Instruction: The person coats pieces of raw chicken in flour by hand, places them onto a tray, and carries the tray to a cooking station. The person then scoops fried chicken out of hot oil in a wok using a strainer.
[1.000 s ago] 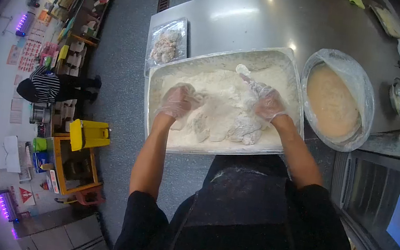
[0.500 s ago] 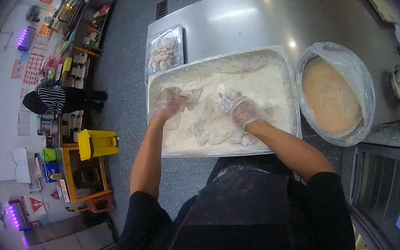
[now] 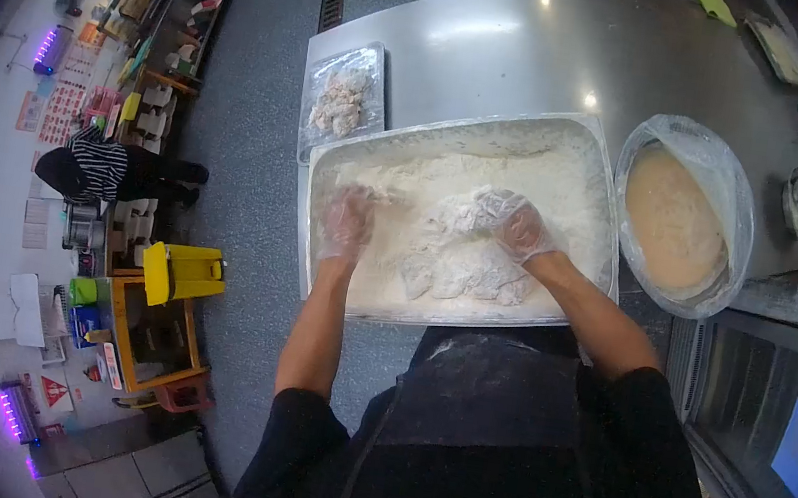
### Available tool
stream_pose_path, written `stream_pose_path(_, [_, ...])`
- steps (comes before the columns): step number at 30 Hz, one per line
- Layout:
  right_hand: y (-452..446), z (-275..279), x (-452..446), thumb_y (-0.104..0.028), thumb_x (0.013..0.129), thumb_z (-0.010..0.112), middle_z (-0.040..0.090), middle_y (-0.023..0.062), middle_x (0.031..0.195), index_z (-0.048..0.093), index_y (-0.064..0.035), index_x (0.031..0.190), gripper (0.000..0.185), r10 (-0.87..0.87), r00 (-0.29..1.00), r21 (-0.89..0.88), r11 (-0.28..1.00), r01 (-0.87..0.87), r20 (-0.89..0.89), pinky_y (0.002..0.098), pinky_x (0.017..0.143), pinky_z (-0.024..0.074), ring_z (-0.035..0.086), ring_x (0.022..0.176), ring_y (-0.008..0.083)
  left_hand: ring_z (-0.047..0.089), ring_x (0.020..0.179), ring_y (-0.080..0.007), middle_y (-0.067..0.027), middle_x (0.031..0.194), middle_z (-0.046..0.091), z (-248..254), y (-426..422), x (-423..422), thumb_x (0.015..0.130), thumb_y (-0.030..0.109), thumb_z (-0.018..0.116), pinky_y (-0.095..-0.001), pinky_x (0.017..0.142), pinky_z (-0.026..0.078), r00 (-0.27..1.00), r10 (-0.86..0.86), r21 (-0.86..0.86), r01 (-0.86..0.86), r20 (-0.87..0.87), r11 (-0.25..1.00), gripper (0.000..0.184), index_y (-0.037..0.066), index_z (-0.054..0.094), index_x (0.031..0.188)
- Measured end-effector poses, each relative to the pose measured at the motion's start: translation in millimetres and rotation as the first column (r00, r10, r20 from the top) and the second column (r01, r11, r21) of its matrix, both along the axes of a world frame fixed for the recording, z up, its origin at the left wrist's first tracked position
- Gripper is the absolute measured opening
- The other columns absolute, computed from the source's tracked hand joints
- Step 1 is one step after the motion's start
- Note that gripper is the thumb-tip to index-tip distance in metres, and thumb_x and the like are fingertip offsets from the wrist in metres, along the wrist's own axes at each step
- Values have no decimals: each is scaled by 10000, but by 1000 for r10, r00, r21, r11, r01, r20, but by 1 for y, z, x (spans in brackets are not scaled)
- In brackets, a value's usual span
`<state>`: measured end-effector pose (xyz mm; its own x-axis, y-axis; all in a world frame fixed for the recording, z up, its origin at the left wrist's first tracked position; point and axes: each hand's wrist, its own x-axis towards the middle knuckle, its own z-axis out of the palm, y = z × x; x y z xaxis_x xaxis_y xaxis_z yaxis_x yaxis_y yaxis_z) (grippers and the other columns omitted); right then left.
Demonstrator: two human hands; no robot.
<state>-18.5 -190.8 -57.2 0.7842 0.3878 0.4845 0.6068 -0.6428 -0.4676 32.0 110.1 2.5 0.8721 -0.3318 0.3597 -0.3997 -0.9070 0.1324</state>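
Right fingers (image 3: 498,205), filmy-gloved, curl over a lumpy floured piece (image 3: 454,217), left fingers (image 3: 355,199) near powdery flour (image 3: 386,249), whether either grips I cannot tell.

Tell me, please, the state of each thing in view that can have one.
Tub: open, holding white powder
Left hand: gloved, over the powder; contact unclear
Right hand: gloved, at a coated piece; grip unclear
Near pieces: powder-coated, lying in tub
Tray: holding pale pieces
Oval container: plastic-lined, mostly open, holding orange-tan liquid
Wall lamps: lit purple
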Motion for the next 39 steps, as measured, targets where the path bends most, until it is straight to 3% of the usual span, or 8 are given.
stream_pose_path(8, [10, 94, 23, -165, 792, 498, 597, 125, 918, 592, -73, 957, 211, -200, 945, -214, 966, 146, -259, 365, 759, 467, 573, 818, 259, 567, 801, -321, -123, 850, 591, 1, 4, -13, 728, 165, 616, -405, 691, 456, 998, 66, -162, -66, -4, 985, 224, 86, 587, 936])
stream_pose_path(11, [22, 124, 59, -185, 794, 495, 594, 132, 935, 588, -75, 972, 229, -157, 988, -456, 879, 136, -8, 381, 774, 463, 575, 826, 278, 566, 818, -327, -135, 853, 591, -61, 26, -8, 708, 170, 638, -414, 691, 453, 923, 55, -548, -273, -380, 791, 256, 82, 578, 942])
stream_pose_path(17, [82, 149, 210, -199, 799, 484, 586, 142, 961, 587, -63, 988, 255, -235, 967, -462, 872, 164, -101, 377, 829, 448, 566, 887, 287, 569, 843, -338, -173, 840, 592, -41, 18, -17, 704, 207, 629, -427, 733, 456, 995, 57, -126, -47, 80, 991, 304, 56, 569, 961])
stream_pose_path(23, [190, 94, 339, -152, 748, 521, 614, 119, 942, 617, -84, 982, 262, -146, 977, 66, 988, 137, 156, 377, 816, 454, 573, 864, 290, 577, 835, -349, -206, 875, 598, -15, 27, -18, 765, 250, 562, -409, 752, 453, 690, 134, -428, -577, -711, 696, 251, 32, 618, 878])
stream_pose_path(27, [237, 47, 367, -251, 798, 515, 597, 151, 1035, 610, -74, 1007, 290, -278, 886, -51, 959, 279, -372, 393, 859, 433, 560, 973, 288, 582, 883, -290, -189, 936, 612, -20, 49, -11, 785, 257, 555, -355, 805, 440, 680, -223, -584, -363, -699, 726, 328, 3, 605, 986])
stream_pose_path(30, [251, 20, 372, -340, 817, 507, 594, 185, 1028, 609, -73, 1012, 347, -434, 812, -507, 838, 204, -391, 403, 842, 443, 565, 971, 312, 581, 848, -311, -183, 916, 619, 47, 56, -4, 802, 281, 555, -379, 798, 440, 664, -213, -534, -326, -717, 780, 317, 29, 619, 982])
stream_pose_path(36, [211, 38, 364, -376, 798, 520, 605, 196, 972, 605, -88, 1055, 395, -351, 870, -621, 781, 68, -346, 393, 828, 454, 574, 895, 347, 584, 850, -233, -176, 887, 623, 127, 77, 59, 787, 249, 621, -350, 753, 457, 441, -376, -549, -382, -815, 743, 312, -3, 616, 971])
stream_pose_path(39, [156, 103, 309, -334, 800, 534, 604, 172, 998, 583, -101, 1097, 381, -193, 941, -339, 936, 93, -278, 383, 825, 460, 584, 877, 333, 592, 821, -197, -158, 888, 632, 126, 88, 111, 767, 211, 639, -324, 714, 468, 685, -442, -717, -171, -579, 676, 278, -16, 618, 927])
